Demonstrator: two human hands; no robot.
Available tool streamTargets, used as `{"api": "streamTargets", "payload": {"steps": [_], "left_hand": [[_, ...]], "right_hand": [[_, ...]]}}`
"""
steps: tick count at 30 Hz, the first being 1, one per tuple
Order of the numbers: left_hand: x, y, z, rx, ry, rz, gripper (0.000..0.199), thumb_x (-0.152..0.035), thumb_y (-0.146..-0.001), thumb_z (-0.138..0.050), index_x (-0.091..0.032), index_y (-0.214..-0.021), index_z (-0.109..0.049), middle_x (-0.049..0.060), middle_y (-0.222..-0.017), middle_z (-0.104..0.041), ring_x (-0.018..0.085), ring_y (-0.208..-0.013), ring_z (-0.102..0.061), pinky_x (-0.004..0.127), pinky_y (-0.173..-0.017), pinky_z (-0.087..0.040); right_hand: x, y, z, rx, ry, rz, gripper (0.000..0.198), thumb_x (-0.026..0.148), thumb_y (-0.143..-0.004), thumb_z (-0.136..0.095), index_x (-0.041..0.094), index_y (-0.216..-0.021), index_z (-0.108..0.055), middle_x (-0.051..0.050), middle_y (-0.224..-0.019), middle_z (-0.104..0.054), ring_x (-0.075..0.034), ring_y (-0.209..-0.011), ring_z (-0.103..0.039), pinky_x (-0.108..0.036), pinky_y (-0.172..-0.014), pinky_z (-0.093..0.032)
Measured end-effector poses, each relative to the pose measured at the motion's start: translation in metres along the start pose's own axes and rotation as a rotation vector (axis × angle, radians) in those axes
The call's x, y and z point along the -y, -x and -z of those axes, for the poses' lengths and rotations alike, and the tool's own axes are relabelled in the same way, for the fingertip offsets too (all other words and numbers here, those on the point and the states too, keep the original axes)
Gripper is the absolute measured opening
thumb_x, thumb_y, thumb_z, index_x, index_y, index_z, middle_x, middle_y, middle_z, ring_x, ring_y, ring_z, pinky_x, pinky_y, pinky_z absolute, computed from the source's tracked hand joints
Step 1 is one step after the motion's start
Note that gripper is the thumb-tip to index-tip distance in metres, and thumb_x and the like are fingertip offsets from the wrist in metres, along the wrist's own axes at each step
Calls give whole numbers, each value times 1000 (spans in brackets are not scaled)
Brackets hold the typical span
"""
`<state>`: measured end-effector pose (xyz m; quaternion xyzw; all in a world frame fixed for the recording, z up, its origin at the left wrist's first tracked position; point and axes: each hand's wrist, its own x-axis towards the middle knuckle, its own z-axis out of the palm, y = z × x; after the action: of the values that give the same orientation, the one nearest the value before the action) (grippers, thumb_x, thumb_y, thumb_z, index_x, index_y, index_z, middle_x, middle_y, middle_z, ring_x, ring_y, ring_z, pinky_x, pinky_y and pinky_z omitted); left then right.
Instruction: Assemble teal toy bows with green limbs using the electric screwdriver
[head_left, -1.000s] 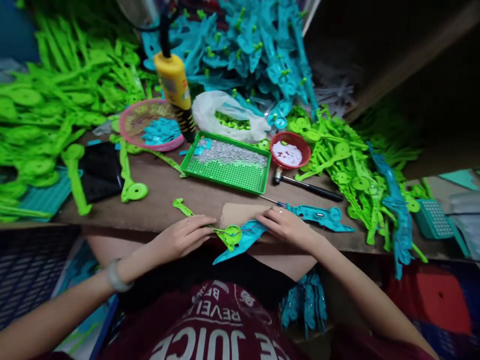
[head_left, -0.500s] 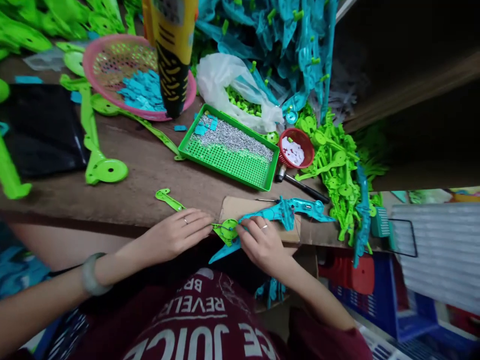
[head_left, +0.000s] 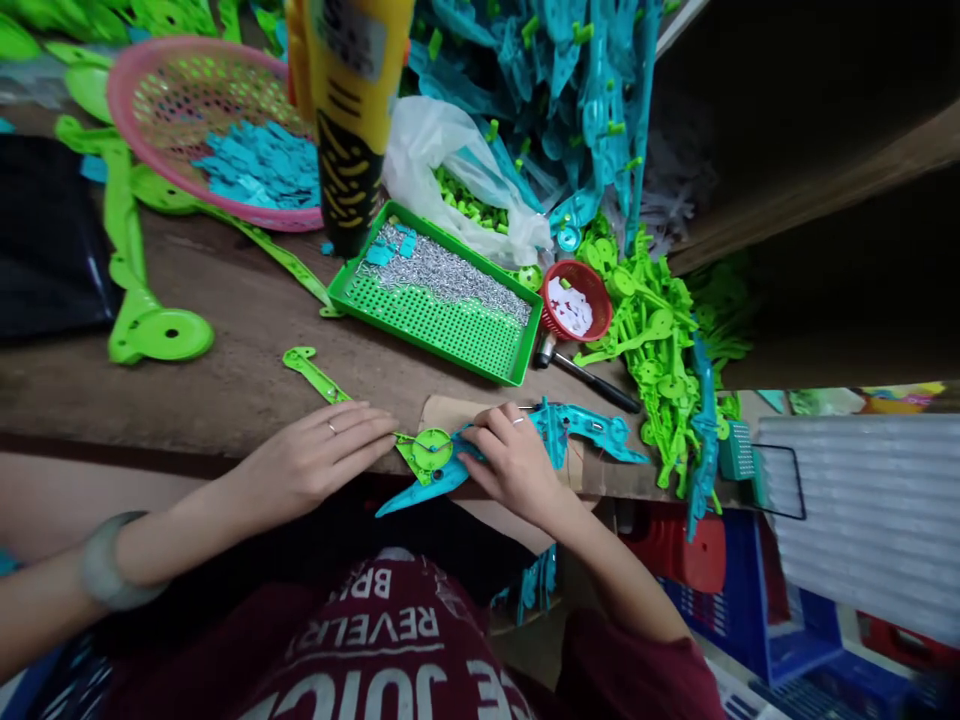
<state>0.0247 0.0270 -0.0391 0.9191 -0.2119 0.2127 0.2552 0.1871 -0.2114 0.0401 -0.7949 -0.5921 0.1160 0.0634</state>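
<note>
My left hand lies with fingers together over the middle of a lime-green plastic arm. The arm's hooked end sticks out beyond the fingers, and its triangular, disc-shaped end shows on the other side. A dark thin cord or rod runs along that disc. Under the disc lies a blue curved plastic limb, pointed at its near end. My right hand has its fingers curled over the blue limb beside the disc; what the fingertips pinch is hidden. A piece of cardboard lies beneath.
A green tray of small metal pieces stands behind my hands, with a hammer and red basket to its right. A yellow-black tool hangs above. Green parts pile up at right; a pink basket stands at left.
The view has shifted, so the bench things appear further left. My right fingers have drawn slightly away from the green disc, leaving more of it and the blue limb visible.
</note>
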Motion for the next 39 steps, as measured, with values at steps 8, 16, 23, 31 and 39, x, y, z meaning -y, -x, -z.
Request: {"api": "streamTargets", "payload": {"steps": [8,16,23,31,39], "left_hand": [[-6,-3,0,-2,-24,58,30,-5,-97,-47,-10,-120,-65,14,-122,-68,27,-116,-61,46,-103,-51],[-1,-1,-2,-21,33,92,35,-4,-97,-44,-15,-125,-63,11,-124,-69,23,-117,-62,44,-104,-52],[-2,-3,-2,-34,-28,53,34,-4,-97,-42,-15,-123,-63,13,-121,-69,23,-115,-64,43,-100,-54],[1,-6,4,-43,42,140,20,-8,-96,-56,-12,-115,-61,11,-120,-70,19,-112,-65,36,-101,-53],[7,-3,7,4,21,119,21,-7,-96,-53,-14,-114,-61,10,-121,-70,19,-112,-65,35,-99,-52]], "right_hand": [[6,-9,-12,-15,44,56,18,14,-98,-47,15,-84,-58,-10,-90,-57,-23,-85,-39,-36,-71,-36],[-2,-8,-11,-24,-71,4,16,19,-101,-45,17,-91,-57,-9,-90,-58,-23,-87,-45,-36,-79,-41],[-5,-3,-20,-104,-141,26,16,16,-101,-43,16,-94,-57,-8,-89,-57,-22,-85,-46,-34,-75,-41],[-4,-7,-18,-64,-94,54,19,5,-97,-41,17,-94,-56,-8,-91,-52,-23,-86,-42,-34,-71,-39],[0,-6,-27,-115,-136,9,20,2,-95,-42,18,-87,-49,-8,-93,-49,-22,-85,-39,-34,-72,-38]]}}
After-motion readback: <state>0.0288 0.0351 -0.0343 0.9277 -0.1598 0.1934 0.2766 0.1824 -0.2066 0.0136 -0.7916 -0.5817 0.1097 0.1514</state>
